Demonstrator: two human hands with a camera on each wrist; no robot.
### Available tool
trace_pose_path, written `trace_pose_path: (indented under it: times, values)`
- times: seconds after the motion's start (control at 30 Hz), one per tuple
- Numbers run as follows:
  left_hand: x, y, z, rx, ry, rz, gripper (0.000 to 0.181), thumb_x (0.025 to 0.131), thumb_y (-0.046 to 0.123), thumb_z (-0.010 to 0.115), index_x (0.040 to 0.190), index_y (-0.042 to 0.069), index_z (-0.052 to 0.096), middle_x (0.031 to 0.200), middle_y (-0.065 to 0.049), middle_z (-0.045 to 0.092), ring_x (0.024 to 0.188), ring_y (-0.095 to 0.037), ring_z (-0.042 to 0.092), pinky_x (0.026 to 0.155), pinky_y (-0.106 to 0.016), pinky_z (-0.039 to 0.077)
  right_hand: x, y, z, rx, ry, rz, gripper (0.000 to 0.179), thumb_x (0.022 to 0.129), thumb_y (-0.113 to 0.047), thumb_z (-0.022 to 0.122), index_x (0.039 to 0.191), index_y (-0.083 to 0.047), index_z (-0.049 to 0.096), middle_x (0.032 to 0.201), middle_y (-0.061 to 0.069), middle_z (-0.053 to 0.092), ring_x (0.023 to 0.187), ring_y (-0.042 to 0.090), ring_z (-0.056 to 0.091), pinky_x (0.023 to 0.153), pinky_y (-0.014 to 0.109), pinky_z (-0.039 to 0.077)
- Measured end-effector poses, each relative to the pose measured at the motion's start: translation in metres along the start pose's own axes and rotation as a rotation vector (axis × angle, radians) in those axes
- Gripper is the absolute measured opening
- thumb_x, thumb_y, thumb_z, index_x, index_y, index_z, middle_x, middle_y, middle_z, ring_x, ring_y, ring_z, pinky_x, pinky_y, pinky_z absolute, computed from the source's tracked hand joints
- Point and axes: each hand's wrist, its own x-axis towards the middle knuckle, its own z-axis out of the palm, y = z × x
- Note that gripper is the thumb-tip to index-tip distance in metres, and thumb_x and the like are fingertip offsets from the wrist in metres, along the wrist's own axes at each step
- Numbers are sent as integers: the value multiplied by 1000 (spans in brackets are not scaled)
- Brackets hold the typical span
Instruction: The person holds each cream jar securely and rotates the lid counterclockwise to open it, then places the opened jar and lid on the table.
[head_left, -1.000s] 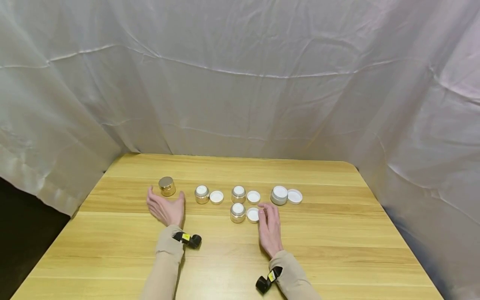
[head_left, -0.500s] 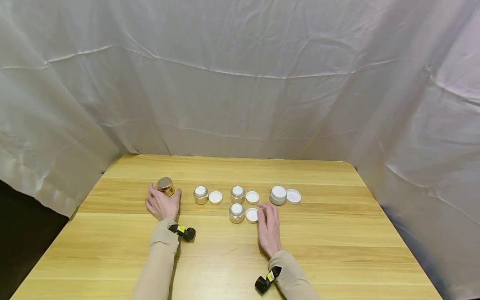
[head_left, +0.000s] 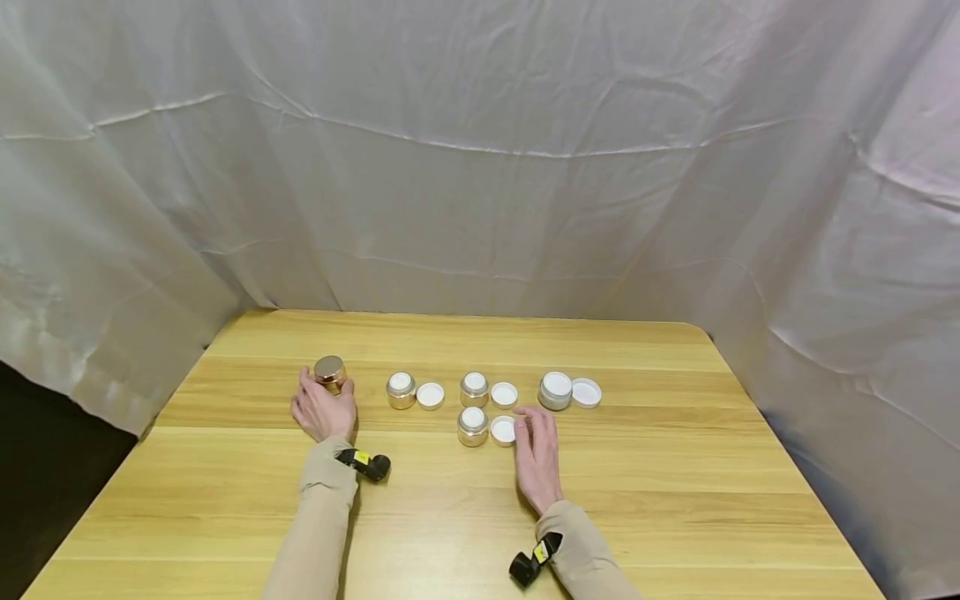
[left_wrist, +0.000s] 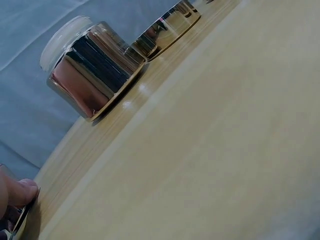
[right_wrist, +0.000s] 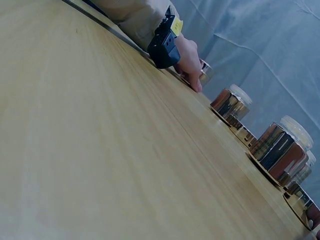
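Observation:
At the far left of the table, a gold jar [head_left: 329, 368] stands with its lid on. My left hand [head_left: 326, 413] grips it low down, thumb on the right side and fingers round the left. In the left wrist view only the thumb [left_wrist: 22, 192] shows, at the jar's base. My right hand [head_left: 538, 458] rests with loosely bent fingers, fingertips right at the edge of an upturned lid [head_left: 503, 430]. Left of that lid stands an uncapped gold jar [head_left: 472, 427] with a white inner cover. The right wrist view catches this lid [right_wrist: 298, 204] at its lower corner.
Behind stand two more uncapped gold jars [head_left: 401, 390] [head_left: 474, 389], each with a lid [head_left: 431, 396] [head_left: 504, 394] lying beside it. A wider silvery jar [head_left: 555, 392] and its lid [head_left: 587, 392] are farther right. A grey curtain [head_left: 480, 208] hangs behind the wooden table [head_left: 675, 500].
My left hand has moved forward to the capped gold jar, and its thumb and fingers have closed round it. The right hand has stayed by the lid.

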Motion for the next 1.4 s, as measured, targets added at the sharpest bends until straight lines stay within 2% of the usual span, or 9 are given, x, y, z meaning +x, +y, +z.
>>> trace_pose_path:
  times: [0.2, 0.43, 0.57, 0.7, 0.83, 0.93, 1.1, 1.27, 1.4]
  values:
    - [-2, 2, -2, -90, 22, -38, 80, 87, 18, 75, 153, 2, 33, 139, -26, 58, 134, -44, 47, 128, -50, 17, 0, -1, 0, 5, 4, -7, 22, 104, -12, 49, 116, 0, 63, 123, 17, 57, 101, 23, 55, 88, 32, 48]
    - [-5, 3, -4, -293, 117, -125, 80, 80, 15, 81, 149, 9, 42, 132, -17, 63, 127, -39, 54, 118, -52, 33, 0, -1, 0, 4, -2, 7, 22, 104, -12, 49, 116, -1, 64, 122, 16, 57, 100, 22, 55, 88, 32, 47]
    - [-6, 4, -3, -428, 186, -144, 75, 76, 9, 82, 143, 9, 48, 114, -6, 62, 113, -27, 59, 114, -42, 41, 1, -1, -1, 1, -3, 9, 22, 105, -13, 49, 116, -1, 63, 122, 16, 56, 100, 22, 55, 87, 32, 47]
    - [-10, 5, -4, -506, 226, -147, 70, 75, 5, 81, 138, 11, 51, 99, 10, 49, 96, -10, 56, 93, -26, 48, 2, 0, 0, 1, 1, 5, 21, 104, -13, 49, 116, -2, 63, 122, 16, 56, 100, 22, 55, 87, 32, 47]
    - [-15, 6, -6, -551, 227, -124, 70, 74, 1, 79, 136, 12, 50, 96, 12, 45, 89, -4, 54, 82, -15, 46, 1, 0, 0, -3, 2, 3, 21, 105, -13, 49, 115, -2, 64, 121, 15, 56, 99, 20, 55, 87, 33, 48]
    - [-19, 5, -9, -576, 213, -89, 70, 73, -1, 79, 135, 12, 49, 99, 12, 45, 95, -5, 53, 89, -16, 47, -1, 0, 0, 3, -4, 14, 22, 105, -14, 48, 116, -3, 64, 122, 15, 56, 100, 20, 55, 87, 33, 48]
    - [-30, 5, -14, -632, 196, -42, 70, 71, -4, 80, 132, 8, 48, 103, 11, 44, 105, -8, 49, 101, -27, 48, -2, 0, 1, 7, -12, 20, 23, 105, -14, 48, 117, -2, 64, 124, 15, 56, 101, 21, 55, 88, 33, 49]
    - [-40, 8, -16, -686, 185, -57, 68, 70, -5, 82, 127, 10, 48, 104, 8, 45, 106, -10, 53, 96, -20, 52, -1, 1, 1, 1, -5, 16, 22, 105, -14, 48, 116, -2, 63, 123, 15, 56, 101, 22, 55, 88, 32, 47]
    - [-45, 13, -15, -771, 182, -72, 62, 69, -8, 82, 117, 12, 47, 107, 4, 48, 108, -12, 55, 90, -13, 54, 0, 0, 0, -5, -7, 18, 22, 105, -13, 48, 116, -2, 63, 123, 15, 56, 101, 22, 55, 89, 32, 48]
